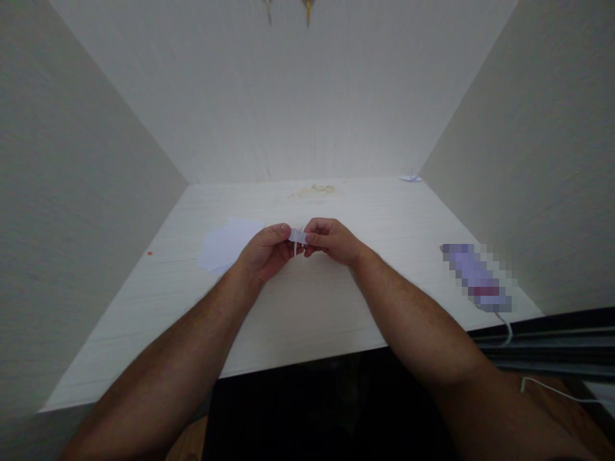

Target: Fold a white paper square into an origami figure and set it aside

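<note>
Between my two hands, over the middle of the white table, is a small folded piece of white paper (pixel 298 237). My left hand (pixel 270 251) is closed on its left end, thumb on top. At the right end, my right hand (pixel 329 240) pinches the paper between thumb and fingers. A narrow white strip sticks down from the paper between the hands. The fingers hide part of the folds. Beside my left hand lie loose white paper sheets (pixel 228 243), overlapping each other on the table.
The white table (pixel 307 307) is bounded by walls at the back and both sides. A blurred-out phone-like object (pixel 475 275) with a white cable (pixel 507 330) lies at the right. A paper scrap (pixel 410 178) is in the back right corner, and a small orange bit (pixel 150 253) at left.
</note>
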A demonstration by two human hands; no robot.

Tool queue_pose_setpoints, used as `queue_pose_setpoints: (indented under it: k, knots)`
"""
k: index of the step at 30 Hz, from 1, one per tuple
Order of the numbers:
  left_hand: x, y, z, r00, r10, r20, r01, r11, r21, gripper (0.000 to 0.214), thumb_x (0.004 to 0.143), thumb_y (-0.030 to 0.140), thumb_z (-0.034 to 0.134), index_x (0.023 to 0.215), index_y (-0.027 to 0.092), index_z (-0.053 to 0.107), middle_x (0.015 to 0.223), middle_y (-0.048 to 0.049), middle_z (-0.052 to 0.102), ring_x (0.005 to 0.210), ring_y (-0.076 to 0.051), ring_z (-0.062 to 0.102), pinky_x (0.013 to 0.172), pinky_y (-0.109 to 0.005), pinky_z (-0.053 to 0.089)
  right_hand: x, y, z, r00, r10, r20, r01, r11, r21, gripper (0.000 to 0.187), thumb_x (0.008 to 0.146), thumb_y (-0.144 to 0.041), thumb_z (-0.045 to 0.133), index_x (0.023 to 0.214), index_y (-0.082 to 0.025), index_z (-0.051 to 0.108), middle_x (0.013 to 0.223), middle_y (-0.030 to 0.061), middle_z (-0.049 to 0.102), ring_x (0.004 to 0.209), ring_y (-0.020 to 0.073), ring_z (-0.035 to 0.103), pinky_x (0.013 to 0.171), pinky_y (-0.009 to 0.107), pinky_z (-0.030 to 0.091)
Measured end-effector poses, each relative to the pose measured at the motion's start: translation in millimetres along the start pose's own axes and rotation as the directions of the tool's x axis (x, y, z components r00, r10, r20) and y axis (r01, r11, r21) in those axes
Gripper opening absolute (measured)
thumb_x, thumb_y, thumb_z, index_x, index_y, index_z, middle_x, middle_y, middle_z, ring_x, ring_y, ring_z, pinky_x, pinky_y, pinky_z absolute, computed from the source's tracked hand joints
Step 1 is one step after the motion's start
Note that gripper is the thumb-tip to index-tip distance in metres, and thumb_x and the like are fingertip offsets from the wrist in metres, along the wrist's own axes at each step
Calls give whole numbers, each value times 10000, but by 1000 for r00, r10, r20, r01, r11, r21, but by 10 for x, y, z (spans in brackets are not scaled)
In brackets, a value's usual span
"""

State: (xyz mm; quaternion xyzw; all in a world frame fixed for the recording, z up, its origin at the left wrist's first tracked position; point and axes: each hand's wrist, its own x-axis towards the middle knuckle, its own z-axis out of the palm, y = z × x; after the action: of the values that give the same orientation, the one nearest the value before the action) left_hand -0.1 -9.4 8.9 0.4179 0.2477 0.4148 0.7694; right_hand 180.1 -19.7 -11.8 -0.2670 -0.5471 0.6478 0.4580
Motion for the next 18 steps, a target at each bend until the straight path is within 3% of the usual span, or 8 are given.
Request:
queue_pose_setpoints:
  k: [8,18]
  knots:
    - [-30,2,-11,993,-18,113,17,1000,13,243,697,352,792,642,144,679,674,-73,689,641,-190,652,665,-331,521,-14,-42,16,998,7,68,-11,998,65,355,691,-436,821,770,-160,612,698,-17,700,606,91,649,620,228,539]
    - [-51,13,19,997,-19,80,20,1000,-4,193,737,309,719,650,138,699,677,-92,691,637,-215,654,657,-361,519,-30,-58,25,997,25,69,-32,994,101,364,662,-423,843,747,-158,608,671,-18,689,598,102,653,604,233,529]
